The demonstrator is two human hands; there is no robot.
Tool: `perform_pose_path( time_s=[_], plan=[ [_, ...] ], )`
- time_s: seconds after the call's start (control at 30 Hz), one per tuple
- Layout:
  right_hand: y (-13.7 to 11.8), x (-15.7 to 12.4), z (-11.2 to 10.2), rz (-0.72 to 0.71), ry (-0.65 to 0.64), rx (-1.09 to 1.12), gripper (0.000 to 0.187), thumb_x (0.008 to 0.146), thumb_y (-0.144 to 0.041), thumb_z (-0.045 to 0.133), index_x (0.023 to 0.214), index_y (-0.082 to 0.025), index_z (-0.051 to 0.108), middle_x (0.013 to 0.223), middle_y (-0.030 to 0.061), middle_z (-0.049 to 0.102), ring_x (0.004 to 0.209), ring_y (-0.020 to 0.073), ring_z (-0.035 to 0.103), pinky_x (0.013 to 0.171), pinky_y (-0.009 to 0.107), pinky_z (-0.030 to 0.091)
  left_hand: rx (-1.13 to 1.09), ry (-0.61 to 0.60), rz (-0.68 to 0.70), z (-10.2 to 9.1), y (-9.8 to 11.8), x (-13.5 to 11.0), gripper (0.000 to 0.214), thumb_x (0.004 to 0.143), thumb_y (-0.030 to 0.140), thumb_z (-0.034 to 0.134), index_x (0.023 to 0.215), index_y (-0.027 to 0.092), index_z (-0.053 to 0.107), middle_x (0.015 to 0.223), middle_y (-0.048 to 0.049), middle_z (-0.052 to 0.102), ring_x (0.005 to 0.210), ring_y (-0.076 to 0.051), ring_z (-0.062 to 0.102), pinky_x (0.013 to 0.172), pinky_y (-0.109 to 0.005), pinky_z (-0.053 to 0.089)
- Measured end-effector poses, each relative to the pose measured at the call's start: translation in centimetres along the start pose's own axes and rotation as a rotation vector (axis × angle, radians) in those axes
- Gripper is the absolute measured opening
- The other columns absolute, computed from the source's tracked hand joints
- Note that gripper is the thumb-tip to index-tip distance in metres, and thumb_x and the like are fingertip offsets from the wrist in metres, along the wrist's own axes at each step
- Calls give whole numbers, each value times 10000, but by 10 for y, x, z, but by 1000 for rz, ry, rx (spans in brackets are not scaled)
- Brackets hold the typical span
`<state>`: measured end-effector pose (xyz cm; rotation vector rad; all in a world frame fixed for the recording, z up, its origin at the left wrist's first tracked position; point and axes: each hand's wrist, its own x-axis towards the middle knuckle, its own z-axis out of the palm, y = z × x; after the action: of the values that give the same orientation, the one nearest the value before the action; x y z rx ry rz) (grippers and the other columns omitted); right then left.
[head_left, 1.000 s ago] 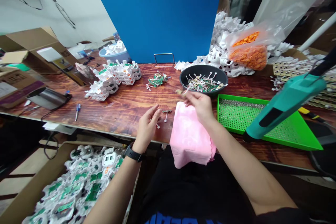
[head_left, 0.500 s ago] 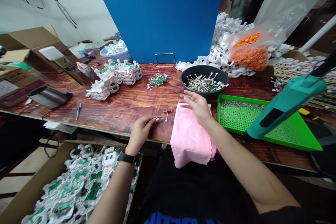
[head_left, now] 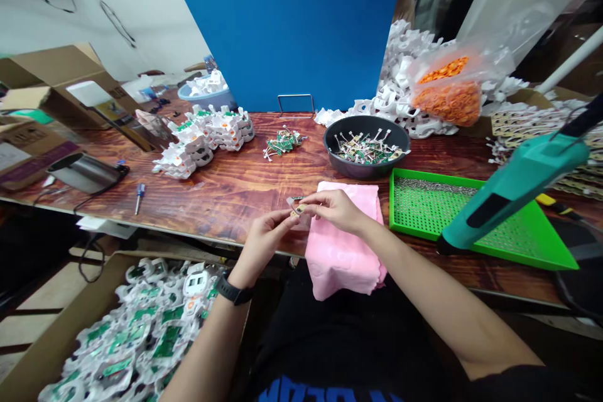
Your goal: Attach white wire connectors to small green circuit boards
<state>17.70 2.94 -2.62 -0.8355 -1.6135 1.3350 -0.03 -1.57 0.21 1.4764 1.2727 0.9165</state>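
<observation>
My left hand [head_left: 266, 239] and my right hand [head_left: 332, 208] meet above the front edge of the wooden table [head_left: 226, 188]. Both pinch a small circuit part [head_left: 296, 207] between their fingertips. The right hand hovers over the left side of a pink cloth [head_left: 343, 245] that hangs over the table's edge. A black watch sits on my left wrist. A dark bowl [head_left: 365, 166] of several small green parts with wires stands just behind the cloth.
A green perforated tray [head_left: 475, 220] lies right of the cloth, with a teal power tool [head_left: 509, 191] hanging over it. White plastic housings [head_left: 202, 138], a pile of green parts [head_left: 282, 141], a screwdriver [head_left: 139, 198] and a bag of orange pieces [head_left: 447, 97] sit farther back. A carton of housings [head_left: 136, 333] is below left.
My right hand came back from the bowl toward me and down to the left hand. My left hand lifted the small part off the table, and now both hands pinch it.
</observation>
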Motion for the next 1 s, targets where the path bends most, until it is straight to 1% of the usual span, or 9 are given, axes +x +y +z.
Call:
perform_pose_path(
  time_s=[0.13, 0.23, 0.5, 0.63, 0.7, 0.83, 0.87, 0.93, 1.0],
  plan=[
    [-2, 1, -1, 51, 13, 71, 247, 706, -350, 651, 858, -168, 722, 771, 54, 704, 605, 129, 601, 566, 259, 491, 137, -9, 77, -1, -3, 0, 307, 764, 381, 590, 987, 189, 679, 994, -59, 694, 936, -226, 622, 843, -314, 458],
    [-4, 0, 0, 66, 18, 113, 239, 686, -342, 672, 832, -160, 724, 724, 45, 696, 570, 113, 580, 553, 251, 484, 178, 24, 100, 0, -4, 0, 285, 769, 368, 590, 976, 196, 683, 997, -55, 695, 928, -223, 625, 837, -307, 458],
    [0, 1, 4, 80, 43, 176, 237, 660, -331, 698, 809, -149, 720, 672, 35, 677, 549, 108, 567, 564, 262, 479, 99, 130, 75, 4, -4, 0, 236, 750, 373, 605, 799, 165, 703, 805, -50, 713, 782, -195, 636, 740, -281, 474],
    [0, 2, 3, 52, 79, 161, 237, 662, -345, 699, 791, -147, 716, 658, 29, 662, 538, 103, 561, 538, 251, 482, 42, 101, 88, 7, -7, 5, 273, 744, 374, 614, 907, 168, 691, 896, -61, 704, 851, -200, 626, 783, -294, 468],
    [-5, 6, -4, 25, 200, 165, 254, 656, -362, 702, 790, -146, 708, 671, 29, 661, 527, 97, 556, 508, 238, 482, 41, 97, 99, 5, -12, 12, 376, 740, 381, 618, 1051, 171, 638, 935, -65, 688, 852, -195, 619, 780, -304, 472],
    [-20, 17, -32, -42, 719, 284, 331, 697, -413, 651, 876, -135, 669, 712, 21, 654, 530, 79, 561, 499, 213, 498, 306, 146, 190, -9, -23, 34, 400, 769, 388, 578, 1103, 169, 604, 910, -71, 645, 799, -181, 594, 741, -315, 473],
    [-22, 20, -39, -39, 797, 312, 341, 710, -402, 640, 910, -125, 654, 730, 23, 652, 528, 74, 565, 506, 208, 502, 404, 124, 233, -13, -26, 40, 377, 765, 373, 584, 1085, 176, 617, 941, -77, 633, 836, -190, 584, 765, -322, 465],
    [-24, 22, -49, 16, 821, 330, 392, 722, -355, 631, 1026, -108, 606, 736, 25, 647, 503, 71, 563, 484, 199, 493, 558, 34, 305, -19, -29, 53, 321, 761, 331, 591, 1044, 188, 644, 977, -82, 621, 900, -205, 564, 814, -332, 438],
    [-22, 22, -52, 78, 781, 284, 548, 731, -318, 619, 1216, -106, 477, 701, 12, 640, 456, 76, 542, 427, 195, 463, 629, -44, 324, -22, -30, 64, 229, 776, 299, 566, 933, 179, 683, 912, -81, 636, 869, -206, 565, 802, -327, 426]
  ],
)
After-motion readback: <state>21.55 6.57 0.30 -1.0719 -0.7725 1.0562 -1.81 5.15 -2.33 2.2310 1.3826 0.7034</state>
